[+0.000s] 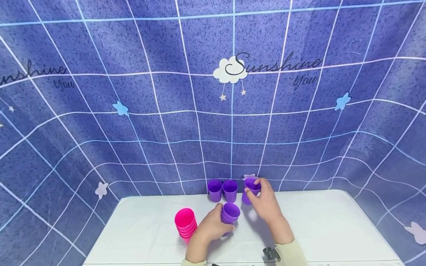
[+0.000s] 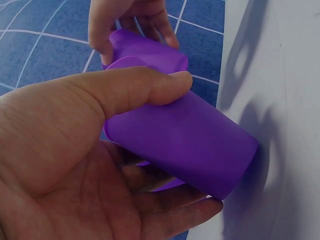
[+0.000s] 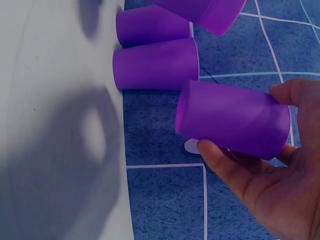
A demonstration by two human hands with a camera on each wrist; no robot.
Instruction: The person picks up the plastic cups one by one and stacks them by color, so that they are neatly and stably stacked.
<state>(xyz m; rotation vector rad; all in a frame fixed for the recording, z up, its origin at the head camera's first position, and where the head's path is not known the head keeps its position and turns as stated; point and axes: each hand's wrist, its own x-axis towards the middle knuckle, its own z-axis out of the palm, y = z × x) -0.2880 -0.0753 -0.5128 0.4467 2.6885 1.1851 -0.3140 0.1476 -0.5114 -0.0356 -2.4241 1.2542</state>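
Near the middle of the table, my left hand [image 1: 210, 226] grips a small stack of purple cups [image 1: 231, 211], thumb and fingers round its sides. In the left wrist view this stack [image 2: 185, 140] tilts close to the tabletop; whether it touches is unclear. My right hand [image 1: 267, 204] holds a single purple cup [image 3: 235, 120] between thumb and fingers, raised off the table in the right wrist view. To its left, two purple cups [image 1: 214, 191] [image 1: 230, 191] stand upright side by side at the back edge.
A stack of several pink cups [image 1: 185, 218] stands on the white table [image 1: 143, 225], left of my left forearm. Behind the table hangs a blue curtain [image 1: 213, 147] with a grid pattern and printed stars.
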